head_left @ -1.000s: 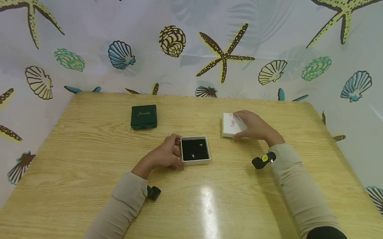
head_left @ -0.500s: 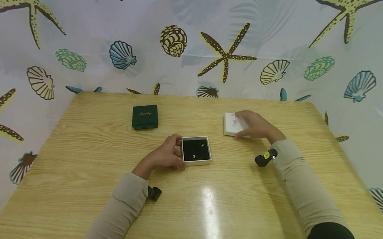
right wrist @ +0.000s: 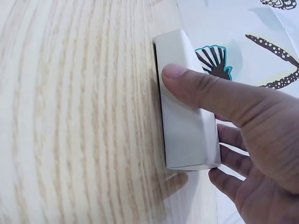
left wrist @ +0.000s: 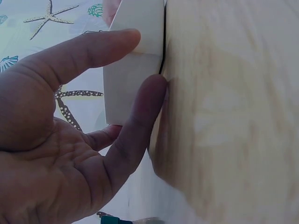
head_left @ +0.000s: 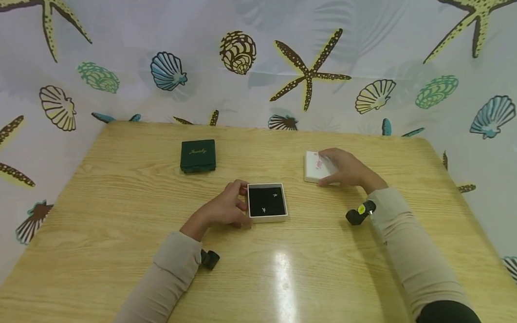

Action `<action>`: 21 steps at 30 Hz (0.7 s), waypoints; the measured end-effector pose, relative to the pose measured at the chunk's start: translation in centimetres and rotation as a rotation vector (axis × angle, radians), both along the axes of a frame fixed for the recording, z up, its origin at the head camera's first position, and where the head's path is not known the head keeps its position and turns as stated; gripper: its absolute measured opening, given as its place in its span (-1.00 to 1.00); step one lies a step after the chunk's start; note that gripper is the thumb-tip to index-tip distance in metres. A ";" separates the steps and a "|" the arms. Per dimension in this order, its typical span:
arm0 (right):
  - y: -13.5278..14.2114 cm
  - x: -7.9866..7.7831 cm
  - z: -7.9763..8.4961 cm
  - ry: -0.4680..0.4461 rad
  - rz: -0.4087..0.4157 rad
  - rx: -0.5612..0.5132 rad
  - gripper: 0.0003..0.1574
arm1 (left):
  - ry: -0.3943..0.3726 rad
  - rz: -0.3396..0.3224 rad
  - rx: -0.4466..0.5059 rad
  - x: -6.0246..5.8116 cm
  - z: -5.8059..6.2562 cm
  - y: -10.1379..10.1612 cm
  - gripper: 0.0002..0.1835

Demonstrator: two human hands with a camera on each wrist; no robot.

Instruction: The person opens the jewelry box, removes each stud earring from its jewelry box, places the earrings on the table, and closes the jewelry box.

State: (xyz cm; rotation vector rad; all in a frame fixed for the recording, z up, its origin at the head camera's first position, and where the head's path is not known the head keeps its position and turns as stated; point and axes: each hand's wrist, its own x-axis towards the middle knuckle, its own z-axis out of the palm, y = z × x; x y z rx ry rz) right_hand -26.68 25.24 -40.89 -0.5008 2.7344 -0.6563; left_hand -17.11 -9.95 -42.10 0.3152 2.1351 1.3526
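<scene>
A small white box (head_left: pixel 268 218) lies with its top off in the middle of the table, showing a black insert with two small silver star-like pieces (head_left: pixel 275 195). My left hand (head_left: pixel 226 208) holds its left side, with the thumb at the near corner and fingers at the far one. In the left wrist view, fingertips touch the box's pale side wall (left wrist: pixel 122 88). To the right, my right hand (head_left: pixel 345 169) grips a white box lid (head_left: pixel 315 166) with pink print. Its thumb presses the lid's near side (right wrist: pixel 184 126), and the other fingers reach the far side. Both stand on the table.
A closed dark green jewelry box (head_left: pixel 198 156) with gold lettering sits at the back left of the wooden table (head_left: pixel 255 269). Behind the table's far edge hangs a white cloth (head_left: pixel 202 86) printed with shells and starfish.
</scene>
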 end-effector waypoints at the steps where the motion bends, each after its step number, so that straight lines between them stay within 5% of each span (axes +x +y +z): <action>1: 0.0 0.0 0.0 0.001 0.001 0.002 0.19 | 0.001 -0.001 -0.001 0.0 0.0 0.0 -0.02; 11: -0.1 0.1 0.0 0.008 0.015 -0.021 0.12 | 0.002 0.002 0.002 -0.2 -0.2 0.0 0.00; 21: 0.0 0.4 0.4 0.136 0.039 -0.053 0.04 | 0.000 0.004 0.010 -0.1 -0.1 0.0 0.00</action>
